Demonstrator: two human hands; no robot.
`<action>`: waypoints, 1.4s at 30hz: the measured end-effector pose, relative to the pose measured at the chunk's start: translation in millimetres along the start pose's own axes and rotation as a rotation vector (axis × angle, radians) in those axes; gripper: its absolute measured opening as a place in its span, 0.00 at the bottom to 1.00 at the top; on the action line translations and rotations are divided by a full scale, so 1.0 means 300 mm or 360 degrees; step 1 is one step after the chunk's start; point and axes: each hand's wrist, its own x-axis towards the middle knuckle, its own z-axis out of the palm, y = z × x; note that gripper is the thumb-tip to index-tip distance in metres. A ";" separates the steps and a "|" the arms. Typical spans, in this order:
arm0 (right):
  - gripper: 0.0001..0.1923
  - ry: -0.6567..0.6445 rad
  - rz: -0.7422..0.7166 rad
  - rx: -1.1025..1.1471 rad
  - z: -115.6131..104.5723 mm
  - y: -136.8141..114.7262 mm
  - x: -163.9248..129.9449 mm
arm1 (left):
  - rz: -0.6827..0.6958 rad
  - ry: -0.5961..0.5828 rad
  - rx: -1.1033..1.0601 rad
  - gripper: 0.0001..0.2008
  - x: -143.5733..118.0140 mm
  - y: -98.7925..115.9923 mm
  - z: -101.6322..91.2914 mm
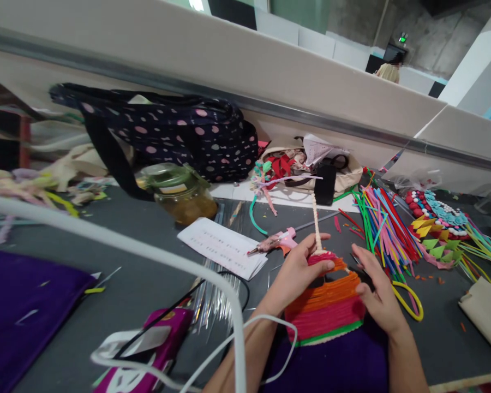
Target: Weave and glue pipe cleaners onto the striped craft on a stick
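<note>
A craft piece [325, 305] banded in orange, pink and green, with a cream braided strip [316, 224] rising from its top, lies over the dark purple cloth in front of me. My left hand [297, 270] grips its upper left edge, thumb across the pink and orange top band. At the right edge, my right hand [380, 297] has its fingers curled, with a small dark object partly showing between thumb and forefinger; its kind is unclear. Just beyond my left hand lies a pink glue gun [276, 241], its nozzle over a folded white paper [221, 245].
Colourful pipe cleaners [387, 224] and a decorated piece [437, 218] lie at right. Behind stand a lidded jar [182, 194], a dotted bag [167, 131] and a dark phone [325, 183]. Clear sticks [213, 300] are left of me; a white cable [180, 259] crosses the foreground.
</note>
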 end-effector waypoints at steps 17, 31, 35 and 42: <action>0.14 0.0460 0.0526 -0.0972 -0.277 0.407 0.245 | -0.0057 -0.0063 -0.0006 0.23 0.027 -0.024 -0.014; 0.08 0.0172 0.0737 -0.1189 -0.125 0.434 0.351 | -0.0057 -0.0048 0.0009 0.23 0.034 -0.032 -0.016; 0.12 0.0259 0.0699 -0.1037 -0.226 0.438 0.343 | -0.0038 -0.0050 0.0011 0.23 0.031 -0.033 -0.017; 0.23 0.0529 0.0669 -0.0858 -0.458 0.423 0.306 | -0.0042 -0.0068 -0.0002 0.23 0.030 -0.031 -0.016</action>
